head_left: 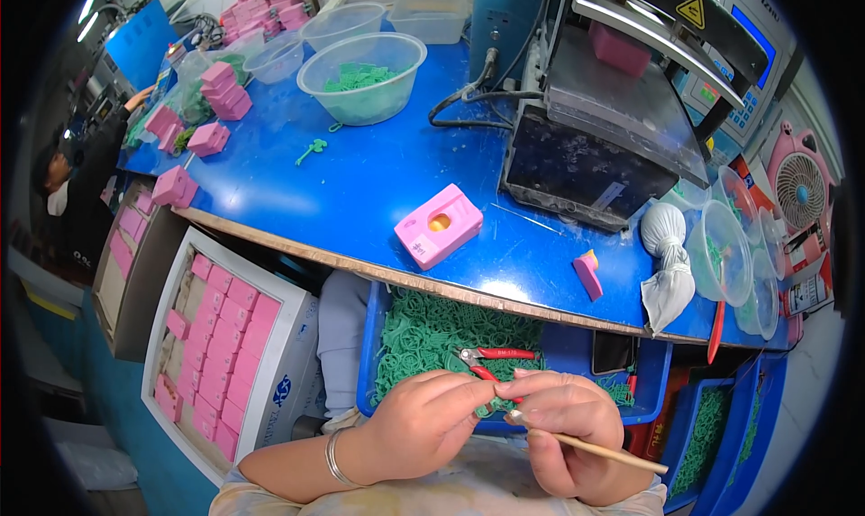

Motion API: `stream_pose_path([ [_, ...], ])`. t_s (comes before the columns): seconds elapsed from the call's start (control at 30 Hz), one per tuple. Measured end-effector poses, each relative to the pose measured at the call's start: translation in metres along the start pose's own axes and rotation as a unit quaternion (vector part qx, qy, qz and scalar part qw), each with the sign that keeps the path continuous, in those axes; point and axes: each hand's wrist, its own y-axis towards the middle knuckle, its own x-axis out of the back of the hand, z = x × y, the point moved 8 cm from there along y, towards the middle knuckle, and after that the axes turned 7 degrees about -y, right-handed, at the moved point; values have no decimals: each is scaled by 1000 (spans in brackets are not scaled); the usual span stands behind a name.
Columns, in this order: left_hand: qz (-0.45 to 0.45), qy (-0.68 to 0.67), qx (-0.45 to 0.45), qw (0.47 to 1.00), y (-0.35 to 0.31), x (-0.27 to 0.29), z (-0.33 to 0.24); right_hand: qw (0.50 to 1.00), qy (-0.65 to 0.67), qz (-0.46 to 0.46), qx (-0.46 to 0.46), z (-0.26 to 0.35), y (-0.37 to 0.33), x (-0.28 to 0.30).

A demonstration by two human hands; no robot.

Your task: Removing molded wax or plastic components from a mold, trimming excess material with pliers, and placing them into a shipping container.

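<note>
My left hand (431, 426), with a silver bangle at the wrist, is closed in a pinch. What it holds, if anything, is too small and too hidden to name. Its fingertips meet those of my right hand (569, 426). The right hand grips a thin wooden stick (614, 450) with a whitish end, which slants down to the right. Just beyond the hands, a blue tray (368, 381) holds a heap of small green pieces (437, 331). Red-handled cutters (505, 354) lie on that heap.
On the blue table (360, 200) sit a pink block mold (439, 226), a smaller pink piece (587, 274), a tied white cloth bag (665, 237), a clear bowl (360, 101) of green pieces and a press machine (604, 128). Left stands a box (288, 363) of pink blocks. A person is at far left.
</note>
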Motion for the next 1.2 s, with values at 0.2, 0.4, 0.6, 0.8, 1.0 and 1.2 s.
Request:
stream_pose_path([
  [0.2,5,2,-3,1000,0,-1,0,998,59,-13,-32,-5,-3,1],
  [0.4,8,6,-3,1000,0,-1,0,999,41,-9,-29,-5,-2,2],
  [0.6,7,25,-7,1000,2,-1,-2,999,-31,5,9,4,5,0],
  [0.8,13,32,-7,999,2,-2,-2,1000,15,3,-5,0,0,2],
  [1.0,14,38,-7,999,1,-3,-3,997,67,-8,-41,-9,-5,3],
  [1.2,16,42,-7,999,1,-3,-3,998,55,0,-42,-7,-3,3],
])
